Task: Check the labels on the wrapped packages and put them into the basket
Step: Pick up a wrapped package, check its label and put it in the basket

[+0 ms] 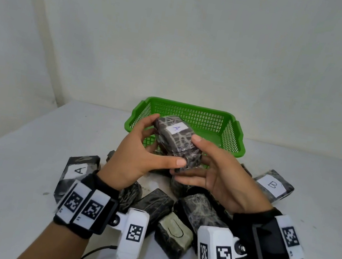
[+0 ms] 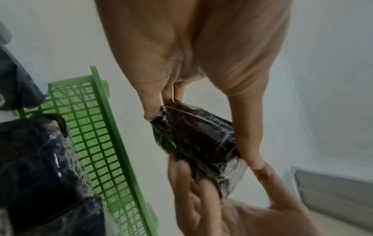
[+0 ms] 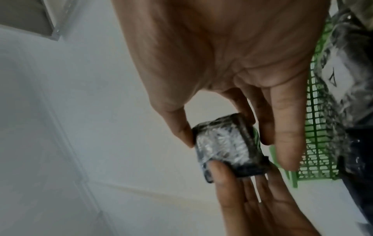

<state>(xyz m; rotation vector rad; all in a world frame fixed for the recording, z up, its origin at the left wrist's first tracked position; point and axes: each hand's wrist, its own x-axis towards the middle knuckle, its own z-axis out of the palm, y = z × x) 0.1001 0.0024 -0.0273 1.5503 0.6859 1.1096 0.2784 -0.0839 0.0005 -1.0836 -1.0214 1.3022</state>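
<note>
Both hands hold one dark wrapped package (image 1: 176, 143) in the air, in front of the green basket (image 1: 191, 108). Its white label (image 1: 176, 128) faces up and reads A. My left hand (image 1: 165, 140) grips the package from the left, thumb on the near end. My right hand (image 1: 188, 157) grips it from the right, thumb on top and fingers underneath. The left wrist view shows the package (image 2: 191, 137) between my fingers (image 2: 149, 111) and thumb. In the right wrist view its shiny end (image 3: 220, 146) sits between thumb and fingers (image 3: 282, 143).
Several wrapped packages lie on the white table (image 1: 13, 171) below my hands. One labelled A (image 1: 79, 169) is at the left and one labelled B (image 1: 272, 185) at the right. Nearest me is a pale one (image 1: 174, 230). A white wall stands behind the basket.
</note>
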